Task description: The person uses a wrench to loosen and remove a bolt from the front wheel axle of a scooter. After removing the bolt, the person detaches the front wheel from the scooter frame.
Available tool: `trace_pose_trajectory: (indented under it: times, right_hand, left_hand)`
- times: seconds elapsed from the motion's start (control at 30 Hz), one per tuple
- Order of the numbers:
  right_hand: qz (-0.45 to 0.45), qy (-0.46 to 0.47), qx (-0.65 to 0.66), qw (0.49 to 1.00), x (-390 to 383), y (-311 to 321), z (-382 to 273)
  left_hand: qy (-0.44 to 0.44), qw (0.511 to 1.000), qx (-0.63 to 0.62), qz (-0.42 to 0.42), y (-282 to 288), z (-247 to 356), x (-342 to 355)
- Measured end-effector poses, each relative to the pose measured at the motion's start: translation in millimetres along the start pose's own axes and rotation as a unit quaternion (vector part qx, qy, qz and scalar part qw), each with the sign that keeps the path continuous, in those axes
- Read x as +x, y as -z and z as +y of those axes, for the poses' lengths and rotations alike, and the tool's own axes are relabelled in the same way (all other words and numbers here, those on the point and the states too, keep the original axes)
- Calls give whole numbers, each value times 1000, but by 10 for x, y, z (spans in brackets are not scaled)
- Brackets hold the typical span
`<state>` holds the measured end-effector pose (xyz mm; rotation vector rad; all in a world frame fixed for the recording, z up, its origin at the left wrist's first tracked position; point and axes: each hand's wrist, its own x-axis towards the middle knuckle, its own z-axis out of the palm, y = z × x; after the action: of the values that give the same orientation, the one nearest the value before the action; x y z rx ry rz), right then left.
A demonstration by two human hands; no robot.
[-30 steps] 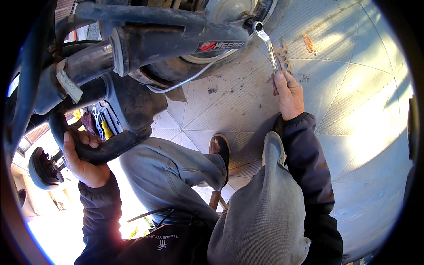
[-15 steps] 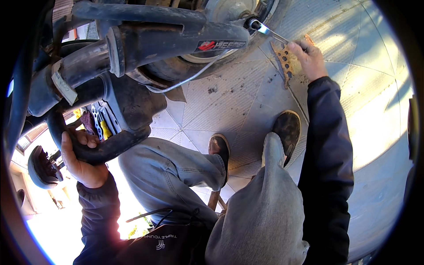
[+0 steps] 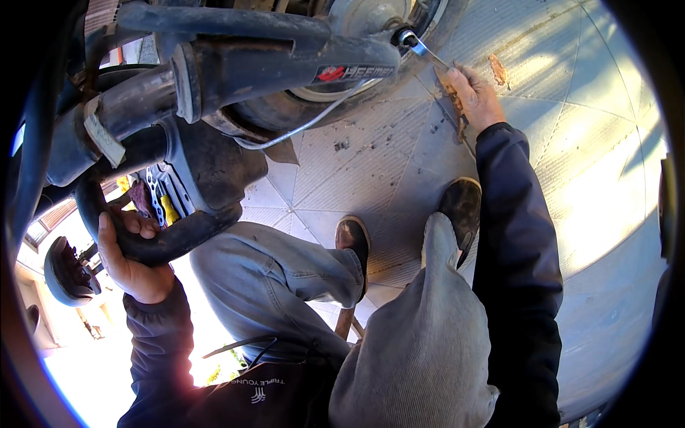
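From where I stand, the right hand (image 3: pixel 479 96) has just come back toward the person's body, drawing the handle of the chrome ring wrench (image 3: pixel 419 48) a little inward. A second ago the wrench hung lower and nearer the knees; now its ring end sits at the tip of what looks like a black fork leg (image 3: pixel 250 75), beside the wheel (image 3: pixel 364 16). I take that to mean the ring is seated and the turning is under way, though the fastener inside is hidden from me. The right fingers are wrapped round the handle's far end. The left hand (image 3: pixel 135 267) hasn't shifted: it stays curled round a thick black tube (image 3: pixel 194 235), seemingly for bracing.

As for room, the wheel and fork leg hem in the wrench on the upper left, and a silver cable (image 3: pixel 307 127) bows out below the leg. The rusty perforated strip (image 3: pixel 447 89) lies on the floor, partly hidden by the right hand, so a low sweep might catch it. The right shoe (image 3: pixel 460 214) stands below that. The widest room for the handle looks to be rightward, over the sunlit tiles (image 3: pixel 592 178).
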<state>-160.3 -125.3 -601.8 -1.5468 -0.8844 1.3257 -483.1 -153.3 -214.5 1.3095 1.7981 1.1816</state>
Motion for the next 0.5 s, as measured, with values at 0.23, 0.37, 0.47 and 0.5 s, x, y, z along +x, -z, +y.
trace_pose_trajectory:
  times: [0.23,0.37,0.47,0.5]
  right_hand:
    - [-217,-112,187,952,-521,-621,-31]
    - [-304,-252,509,765,-993,-1079,-574]
    - [-374,-256,626,635,-1056,-1086,-759]
    - [-341,-223,567,716,-1080,-1045,-757]
  left_hand:
    - [5,1000,-8,14,47,-2,-2]
    - [8,1000,-4,18,13,-11,9]
    - [6,1000,3,20,4,7,-10]
    - [7,1000,1,20,0,17,-16]
